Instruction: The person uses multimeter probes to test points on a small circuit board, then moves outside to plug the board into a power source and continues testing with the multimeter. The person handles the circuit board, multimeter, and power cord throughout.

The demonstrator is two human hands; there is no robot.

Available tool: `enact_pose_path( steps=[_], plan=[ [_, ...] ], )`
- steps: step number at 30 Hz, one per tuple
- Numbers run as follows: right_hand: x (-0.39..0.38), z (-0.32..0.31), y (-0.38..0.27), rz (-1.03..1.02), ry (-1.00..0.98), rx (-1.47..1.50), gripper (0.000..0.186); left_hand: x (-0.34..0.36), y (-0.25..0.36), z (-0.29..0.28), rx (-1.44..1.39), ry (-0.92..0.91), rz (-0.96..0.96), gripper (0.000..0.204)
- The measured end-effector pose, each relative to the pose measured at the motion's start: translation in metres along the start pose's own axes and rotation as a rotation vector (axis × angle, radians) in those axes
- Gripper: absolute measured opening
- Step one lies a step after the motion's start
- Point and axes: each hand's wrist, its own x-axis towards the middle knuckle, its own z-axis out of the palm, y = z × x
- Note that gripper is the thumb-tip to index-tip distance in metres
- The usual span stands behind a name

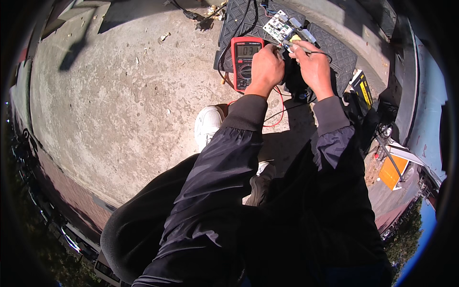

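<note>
A red digital multimeter [234, 56] with a lit display and a round dial lies on a dark textured panel [234, 21]. My left hand [267, 69] is closed just over the meter's right side; what its curled fingers hold is hidden. A populated circuit board [276, 27] with white parts and a yellow component lies tilted beyond my hands. My right hand [313, 67] pinches a test probe [287, 43] at the board's near edge, and a black lead loops past that hand. A red test lead [282, 109] curves below my left wrist.
A second textured panel [342, 57] adjoins on the right. Beyond it lies a black and yellow box [363, 91]. An orange board [393, 171] stands farther right. Black cables [191, 14] and scraps lie on the concrete at the top. My white shoe [208, 125] is on the ground.
</note>
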Motion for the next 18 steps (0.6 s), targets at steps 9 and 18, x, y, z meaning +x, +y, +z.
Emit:
enact_pose_path(
  steps=[9, 18],
  plan=[
    [0.000, 0.001, -0.001, 0.004, 0.035, 0.014, 0.033, -0.001, -0.003, 0.003, -0.019, 0.023, 0.018, 0.026],
    [-0.001, -0.003, -0.009, -0.005, 0.040, 0.026, 0.036, -0.002, -0.005, 0.004, -0.020, 0.051, 0.051, 0.026]
  ],
)
